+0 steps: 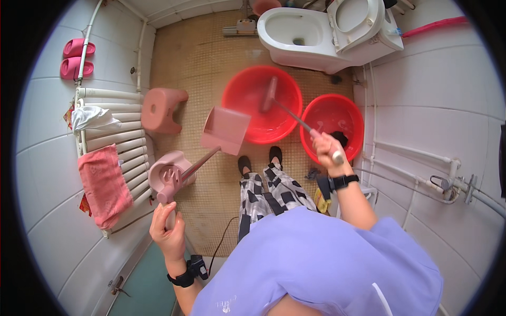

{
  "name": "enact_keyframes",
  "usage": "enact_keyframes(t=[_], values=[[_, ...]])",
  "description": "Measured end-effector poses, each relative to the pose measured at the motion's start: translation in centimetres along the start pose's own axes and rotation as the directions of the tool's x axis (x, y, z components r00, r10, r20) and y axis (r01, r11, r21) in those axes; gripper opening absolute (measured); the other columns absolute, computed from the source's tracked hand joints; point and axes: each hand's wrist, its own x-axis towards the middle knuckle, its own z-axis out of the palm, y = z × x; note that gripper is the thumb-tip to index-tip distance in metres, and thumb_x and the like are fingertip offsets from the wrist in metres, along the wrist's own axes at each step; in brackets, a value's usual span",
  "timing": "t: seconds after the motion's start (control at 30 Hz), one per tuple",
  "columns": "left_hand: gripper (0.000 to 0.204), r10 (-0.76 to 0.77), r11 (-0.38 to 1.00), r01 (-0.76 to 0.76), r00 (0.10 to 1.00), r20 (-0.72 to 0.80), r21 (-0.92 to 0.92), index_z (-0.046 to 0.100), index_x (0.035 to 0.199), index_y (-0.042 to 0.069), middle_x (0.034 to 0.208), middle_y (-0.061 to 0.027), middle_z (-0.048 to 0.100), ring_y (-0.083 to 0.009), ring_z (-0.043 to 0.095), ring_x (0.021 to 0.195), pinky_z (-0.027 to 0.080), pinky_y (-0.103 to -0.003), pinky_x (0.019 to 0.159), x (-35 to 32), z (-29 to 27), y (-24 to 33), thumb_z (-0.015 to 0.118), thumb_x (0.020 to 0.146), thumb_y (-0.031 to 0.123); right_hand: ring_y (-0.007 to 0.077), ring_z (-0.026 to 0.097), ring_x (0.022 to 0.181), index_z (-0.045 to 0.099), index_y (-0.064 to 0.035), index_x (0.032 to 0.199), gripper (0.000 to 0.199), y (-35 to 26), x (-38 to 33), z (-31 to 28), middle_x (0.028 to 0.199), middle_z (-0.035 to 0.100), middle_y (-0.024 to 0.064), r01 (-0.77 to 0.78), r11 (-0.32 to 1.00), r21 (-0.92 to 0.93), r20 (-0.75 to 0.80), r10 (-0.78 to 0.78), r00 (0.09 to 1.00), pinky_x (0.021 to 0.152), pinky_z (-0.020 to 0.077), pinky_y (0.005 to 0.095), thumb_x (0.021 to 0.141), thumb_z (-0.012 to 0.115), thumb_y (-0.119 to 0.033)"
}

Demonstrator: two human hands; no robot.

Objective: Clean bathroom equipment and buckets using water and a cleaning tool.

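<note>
My left hand [167, 231] is closed round the end of the handle of a pink dustpan [227, 129]. The dustpan's scoop, toothed along one side, is close to the left edge of a large red basin [237, 108] with water in it. My right hand [331, 152] grips the handle of a pink broom [271, 92]. The broom's head is over or in the large basin, blurred, so its bristles do not show. A smaller red basin [360, 126] stands beside it, partly behind my right hand, with a dark thing inside.
A white toilet [337, 58] stands at the far right. To the left are a pink stool [154, 110], another pink plastic seat-like piece [167, 163] and a white radiator [129, 142] hung with a pink towel [105, 187]. Pipes [416, 152] run along the right wall. A dark cable lies on the floor.
</note>
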Motion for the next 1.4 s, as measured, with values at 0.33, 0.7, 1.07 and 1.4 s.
enact_keyframes(t=[0.33,0.7,1.07,1.4], values=[[0.030,0.133,0.991,-0.134,0.982,0.131,-0.003,0.065,0.097,-0.001,0.099,-0.0151,0.065,-0.0258,0.062,0.094,0.046,-0.031,0.084,2.5,1.8,1.1,0.062,0.069,-0.012,0.0048,0.042,0.042,0.050,-0.0134,0.127,0.034,2.9,-11.5,-1.2,0.063,0.047,-0.0022,-0.322,0.269,-0.908,-0.399,-0.316,0.861,0.036,0.0365,0.0185,0.093,0.051,-0.020],[0.031,0.197,0.979,-0.204,0.965,0.171,0.027,0.066,0.095,0.000,0.097,-0.0148,0.066,-0.0268,0.063,0.093,0.047,-0.031,0.084,3.5,3.6,2.2,0.062,0.068,-0.013,0.0152,0.046,0.040,0.052,-0.0062,0.090,0.022,3.7,6.8,-8.0,0.058,0.048,0.0039,-0.248,0.248,-0.936,-0.333,-0.404,0.852,0.036,0.0380,0.0313,0.095,0.052,-0.027],[0.033,0.346,0.936,-0.351,0.904,0.253,-0.028,0.066,0.099,0.001,0.106,-0.0181,0.064,-0.0264,0.064,0.093,0.048,-0.031,0.083,5.5,6.4,4.2,0.064,0.069,-0.011,0.0037,0.041,0.045,0.044,-0.0153,0.122,0.025,-1.4,-6.6,0.3,0.064,0.041,-0.0038,-0.066,0.951,-0.303,-0.098,0.038,0.994,0.037,0.0331,0.0158,0.099,0.043,-0.023],[0.050,0.355,0.913,-0.405,0.842,0.407,0.042,0.049,0.123,0.008,0.102,-0.0210,0.061,-0.0376,0.062,0.088,0.050,-0.039,0.075,13.0,16.0,4.3,0.058,0.075,-0.004,0.0034,0.038,0.040,0.031,-0.0196,0.141,0.043,1.7,-21.1,-3.6,0.071,0.047,0.0032,0.061,0.961,-0.271,-0.114,-0.095,0.989,0.033,0.0338,0.0166,0.100,0.039,-0.025]])
